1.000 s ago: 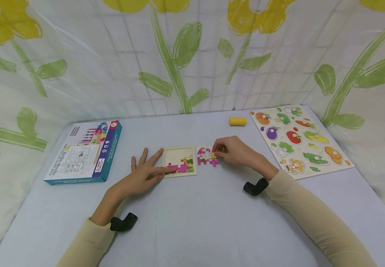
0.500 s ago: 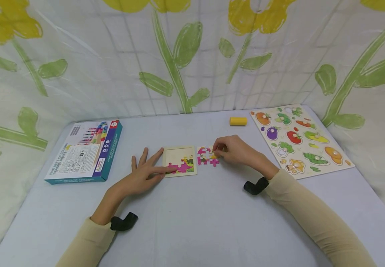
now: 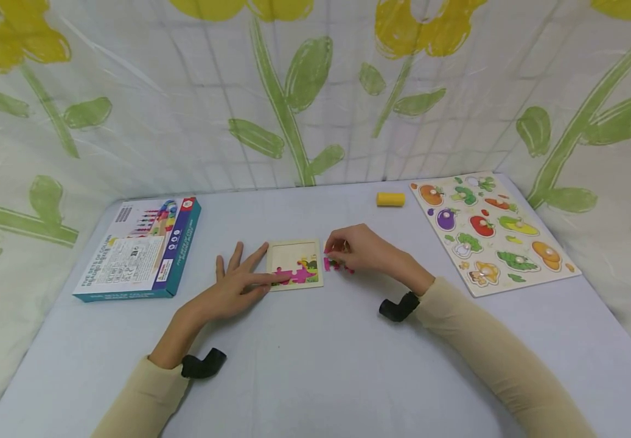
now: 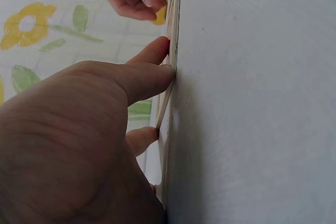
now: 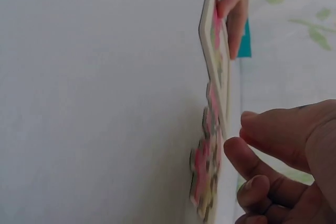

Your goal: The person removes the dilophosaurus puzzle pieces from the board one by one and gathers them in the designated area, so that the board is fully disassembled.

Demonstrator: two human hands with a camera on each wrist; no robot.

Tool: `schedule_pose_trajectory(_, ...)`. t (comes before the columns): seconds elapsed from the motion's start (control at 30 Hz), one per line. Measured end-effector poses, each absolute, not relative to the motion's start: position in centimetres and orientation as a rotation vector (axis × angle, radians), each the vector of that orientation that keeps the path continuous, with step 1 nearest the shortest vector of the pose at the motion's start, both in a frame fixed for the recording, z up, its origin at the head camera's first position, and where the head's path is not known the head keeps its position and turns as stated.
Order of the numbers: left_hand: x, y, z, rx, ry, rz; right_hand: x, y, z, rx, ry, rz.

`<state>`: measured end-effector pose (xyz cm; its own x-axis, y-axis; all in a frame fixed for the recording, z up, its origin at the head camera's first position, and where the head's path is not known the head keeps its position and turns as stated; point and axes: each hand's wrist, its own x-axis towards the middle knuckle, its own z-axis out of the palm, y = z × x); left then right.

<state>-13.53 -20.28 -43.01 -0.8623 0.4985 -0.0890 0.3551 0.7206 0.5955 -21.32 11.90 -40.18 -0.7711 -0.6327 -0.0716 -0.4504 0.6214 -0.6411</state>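
My left hand (image 3: 233,293) lies with fingers spread at the left side of a small wooden puzzle tray (image 3: 293,243). One finger reaches over fitted pink puzzle pieces (image 3: 301,275) along the tray's lower part; in the left wrist view, fingertips (image 4: 167,72) touch its edge. Just right of the tray, loose jigsaw pieces (image 3: 334,265) lie close together, partly hidden under my right hand (image 3: 361,246). That hand hovers over them, fingers loosely bent. In the right wrist view, thumb and index fingertip (image 5: 234,148) stand slightly apart near the pieces (image 5: 202,169), with nothing visible between them.
A boxed toy set (image 3: 134,249) lies at the left. On the right is a wooden vegetable peg board (image 3: 490,228). A yellow cylinder (image 3: 390,199) lies near the table's back edge, before a flower-printed curtain (image 3: 184,121).
My right hand has shifted left, from the right side of the loose pieces to above them, covering more of them. The left hand and the tray have stayed in place.
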Motion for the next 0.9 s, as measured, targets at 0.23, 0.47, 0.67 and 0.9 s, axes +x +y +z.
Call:
schedule_pose_trajectory(0.23,-13.6,-20.2,-43.0,0.662,2.675,0.849,-21.6,9.5,-40.5,-0.977,2.555,-0.807)
schedule_pose_trajectory(0.47,-13.8,-20.2,-43.2,0.659,2.671,0.841,-21.8,8.0,-40.1,-1.044,2.487,-0.694)
schedule_pose_trajectory(0.67,-13.8,-20.3,-43.2,0.658,2.668,0.841,-21.8,7.6,-39.8,-1.019,2.465,-0.631)
schedule_pose_trajectory(0.9,-13.8,-20.3,-43.1,0.653,2.663,0.847,-21.9,7.5,-39.7,-0.984,2.451,-0.643)
